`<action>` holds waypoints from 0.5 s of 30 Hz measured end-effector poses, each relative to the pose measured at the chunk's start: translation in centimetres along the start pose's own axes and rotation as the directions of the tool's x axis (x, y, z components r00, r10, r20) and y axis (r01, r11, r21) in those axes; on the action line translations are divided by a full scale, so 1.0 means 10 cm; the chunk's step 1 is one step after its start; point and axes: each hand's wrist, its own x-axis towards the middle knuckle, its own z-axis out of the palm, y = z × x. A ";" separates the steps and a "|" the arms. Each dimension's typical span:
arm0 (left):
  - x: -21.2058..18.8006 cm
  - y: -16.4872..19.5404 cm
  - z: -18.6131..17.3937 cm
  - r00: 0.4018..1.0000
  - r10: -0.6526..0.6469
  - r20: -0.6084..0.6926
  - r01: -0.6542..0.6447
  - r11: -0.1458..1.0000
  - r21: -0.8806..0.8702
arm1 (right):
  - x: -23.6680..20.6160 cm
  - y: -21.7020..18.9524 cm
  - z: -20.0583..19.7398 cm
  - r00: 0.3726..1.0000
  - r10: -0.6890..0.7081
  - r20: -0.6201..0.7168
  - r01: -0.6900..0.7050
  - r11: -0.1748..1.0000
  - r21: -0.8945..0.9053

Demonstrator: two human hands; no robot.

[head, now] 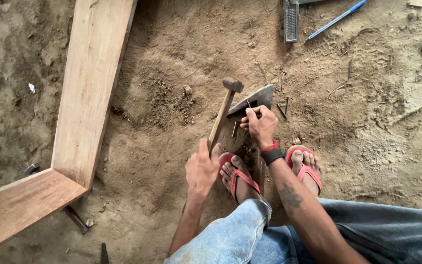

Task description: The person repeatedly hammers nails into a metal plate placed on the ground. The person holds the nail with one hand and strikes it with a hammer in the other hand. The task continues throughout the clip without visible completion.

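Note:
My left hand [202, 168] grips the lower end of a wooden-handled hammer [223, 112], whose dark head is raised above the dirt. My right hand [261, 124], with a red and a black band at the wrist, pinches a small nail [249, 105] against a dark triangular metal piece [259, 97] lying on the ground. The hammer head hangs just left of that piece. My feet in red flip-flops [240, 178] rest right below both hands.
A mitred wooden frame [91, 83] lies at the left, its corner joint near the lower left. A grey metal rasp [291, 19] and a blue pen [335, 19] lie at the top. Loose nails [283, 108] are scattered on the sandy ground.

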 end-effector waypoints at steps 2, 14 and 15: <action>-0.07 -0.01 -0.03 0.996 0.086 -0.034 -0.087 0.995 -0.057 | -0.04 -0.03 0.05 0.997 -0.020 -0.069 0.014 0.997 -0.079; -0.08 0.12 -0.04 0.999 0.052 0.008 -0.052 0.983 0.175 | -0.10 -0.05 0.07 0.992 -0.064 -0.105 0.059 0.997 -0.051; -0.10 0.12 -0.04 1.000 0.009 0.012 -0.011 0.987 0.161 | -0.10 -0.06 0.06 0.994 -0.071 -0.083 0.064 0.995 -0.079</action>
